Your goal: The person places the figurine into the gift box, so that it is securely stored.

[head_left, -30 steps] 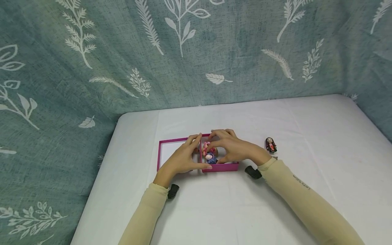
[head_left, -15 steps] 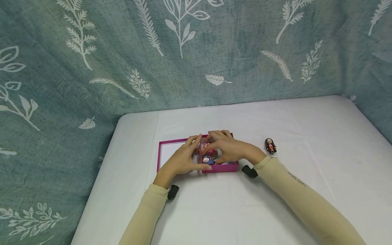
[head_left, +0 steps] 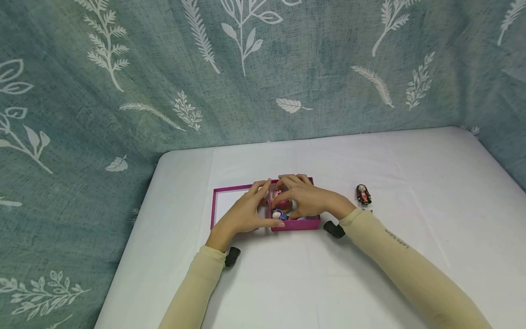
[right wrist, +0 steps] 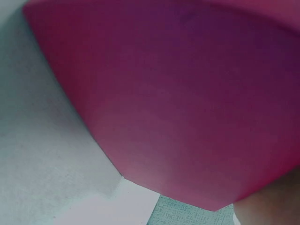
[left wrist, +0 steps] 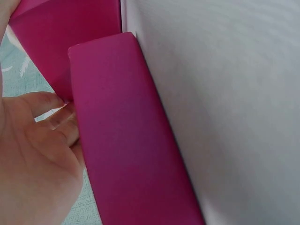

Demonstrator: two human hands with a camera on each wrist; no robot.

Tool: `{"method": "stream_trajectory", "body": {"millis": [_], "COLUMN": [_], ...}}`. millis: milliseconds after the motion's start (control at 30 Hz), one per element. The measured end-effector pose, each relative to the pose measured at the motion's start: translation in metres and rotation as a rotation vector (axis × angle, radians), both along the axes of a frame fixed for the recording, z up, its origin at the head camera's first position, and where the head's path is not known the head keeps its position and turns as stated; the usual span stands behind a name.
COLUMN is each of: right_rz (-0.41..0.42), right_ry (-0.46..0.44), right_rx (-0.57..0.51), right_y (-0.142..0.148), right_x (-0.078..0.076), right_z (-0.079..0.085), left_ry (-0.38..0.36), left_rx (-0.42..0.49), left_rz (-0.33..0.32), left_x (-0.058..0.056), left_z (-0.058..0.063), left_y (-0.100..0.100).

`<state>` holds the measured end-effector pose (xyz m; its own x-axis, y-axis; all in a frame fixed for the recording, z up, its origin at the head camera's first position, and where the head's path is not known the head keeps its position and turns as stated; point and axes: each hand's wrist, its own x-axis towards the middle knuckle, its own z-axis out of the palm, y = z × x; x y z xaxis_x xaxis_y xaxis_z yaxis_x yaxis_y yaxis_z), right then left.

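Observation:
My left hand (head_left: 245, 212) spans the left side of a small magenta box (head_left: 296, 225), thumb at its front corner and fingers at the back; in the left wrist view the fingers touch the magenta wall. Inside the box lie a pink figurine (head_left: 283, 204) and a blue figurine (head_left: 279, 214). My right hand (head_left: 310, 199) reaches in from the right, with index finger and thumb curled around the pink figurine, partly hiding it. The right wrist view is mostly filled by the magenta box side (right wrist: 164, 103).
Left of the box lies a magenta-rimmed lid (head_left: 213, 208) with a white inside, partly covered by my left hand. A dark-haired doll figurine (head_left: 363, 194) lies on the white-covered table (head_left: 287, 283) to the right. A green leaf-patterned cloth (head_left: 263, 91) hangs behind.
My right hand has shifted slightly left inside the box. Both figurines have shifted, the blue one a little left and toward the front. My left hand stays in place.

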<state>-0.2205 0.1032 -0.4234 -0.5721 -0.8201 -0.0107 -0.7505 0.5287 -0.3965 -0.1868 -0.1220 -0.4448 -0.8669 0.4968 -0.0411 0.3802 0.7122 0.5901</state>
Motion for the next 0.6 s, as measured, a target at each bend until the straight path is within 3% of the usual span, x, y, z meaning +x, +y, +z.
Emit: {"method": "stream_trajectory", "body": {"millis": [600], "right_rz": [0.019], "right_ry": [0.053], "right_rx": [0.054], "right_y": [-0.0006], "right_x": [0.0014], "right_z": [-0.0006], "left_ry": [0.008], "left_rx": [-0.012], "left_rz": [-0.005], "left_x": [-0.0003], "left_z": [-0.0005], "left_y": [0.0003]}}
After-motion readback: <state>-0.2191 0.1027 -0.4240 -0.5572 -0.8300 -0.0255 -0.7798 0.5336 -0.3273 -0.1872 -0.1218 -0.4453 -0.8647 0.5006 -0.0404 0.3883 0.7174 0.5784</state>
